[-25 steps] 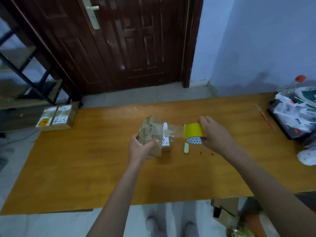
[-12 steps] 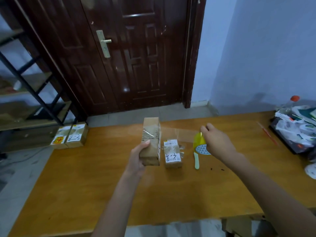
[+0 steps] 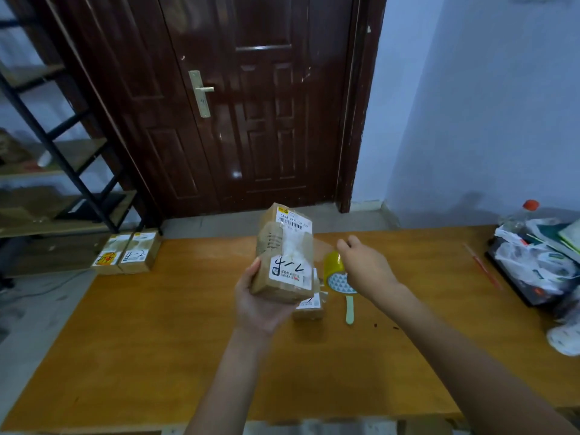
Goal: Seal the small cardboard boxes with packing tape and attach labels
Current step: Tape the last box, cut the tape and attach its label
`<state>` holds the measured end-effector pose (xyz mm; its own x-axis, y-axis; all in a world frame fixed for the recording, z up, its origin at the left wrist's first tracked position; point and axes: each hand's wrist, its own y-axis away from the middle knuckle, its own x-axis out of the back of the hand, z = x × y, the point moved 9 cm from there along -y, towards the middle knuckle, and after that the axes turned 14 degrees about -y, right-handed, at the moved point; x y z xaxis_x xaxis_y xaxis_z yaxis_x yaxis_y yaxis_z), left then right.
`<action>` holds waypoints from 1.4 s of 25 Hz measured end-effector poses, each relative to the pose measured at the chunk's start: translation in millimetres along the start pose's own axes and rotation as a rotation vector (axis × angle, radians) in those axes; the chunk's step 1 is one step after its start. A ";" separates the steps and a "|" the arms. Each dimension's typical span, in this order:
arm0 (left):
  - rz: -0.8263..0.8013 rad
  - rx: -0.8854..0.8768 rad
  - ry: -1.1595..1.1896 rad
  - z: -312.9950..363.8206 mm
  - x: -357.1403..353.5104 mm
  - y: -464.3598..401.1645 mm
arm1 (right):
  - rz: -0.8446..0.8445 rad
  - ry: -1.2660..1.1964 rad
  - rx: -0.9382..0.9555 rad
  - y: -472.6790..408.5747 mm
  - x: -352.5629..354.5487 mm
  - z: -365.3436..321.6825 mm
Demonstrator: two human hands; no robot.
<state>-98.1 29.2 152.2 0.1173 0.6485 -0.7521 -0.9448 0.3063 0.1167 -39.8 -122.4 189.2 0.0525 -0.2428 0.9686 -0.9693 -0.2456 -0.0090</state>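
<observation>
My left hand (image 3: 259,304) grips a small cardboard box (image 3: 284,255) from below and lifts it above the wooden table (image 3: 157,340). The box is tilted up and shows two white labels and crumpled clear tape across its face. My right hand (image 3: 365,266) holds a yellow roll of packing tape (image 3: 335,273) just right of the box; a strip of clear tape runs from the roll toward the box. A second small labelled box (image 3: 309,307) lies on the table under the lifted one, partly hidden.
A pale green stick-like tool (image 3: 349,309) lies beside the second box. Two labelled boxes (image 3: 128,254) sit at the table's far left corner. A heap of bags and papers (image 3: 533,262) and a bottle (image 3: 521,213) crowd the right end. A thin red pen (image 3: 481,266) lies near them.
My left hand has raised the box and turned its labelled face toward me. My right hand has brought the tape roll closer to the box, shortening the stretched strip. The camera has tilted upward.
</observation>
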 end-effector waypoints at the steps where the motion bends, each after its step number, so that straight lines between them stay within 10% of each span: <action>1: -0.022 0.008 0.016 -4.8 -7.3 0.0 | 0.003 0.013 -0.002 0.7 2.2 -1.5; 12: 0.042 0.142 -0.064 -43.6 -12.3 -8.6 | -0.022 0.161 0.042 18.2 4.7 -4.4; 17: 0.374 0.065 -0.792 -17.2 31.3 -10.3 | -0.034 0.160 -0.013 27.9 1.1 7.5; 27: 0.089 0.318 -1.087 -67.4 -1.8 -5.1 | -0.072 0.231 0.063 23.1 -8.1 -22.6; 35: 0.686 0.210 -1.035 -61.3 58.8 4.5 | 0.047 -0.197 0.154 21.0 -7.5 -9.7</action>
<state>-114.2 26.0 68.8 -0.1029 0.9301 0.3526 -0.8506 -0.2661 0.4535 -62.9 -116.6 184.2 0.0684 -0.4321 0.8992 -0.9247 -0.3657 -0.1054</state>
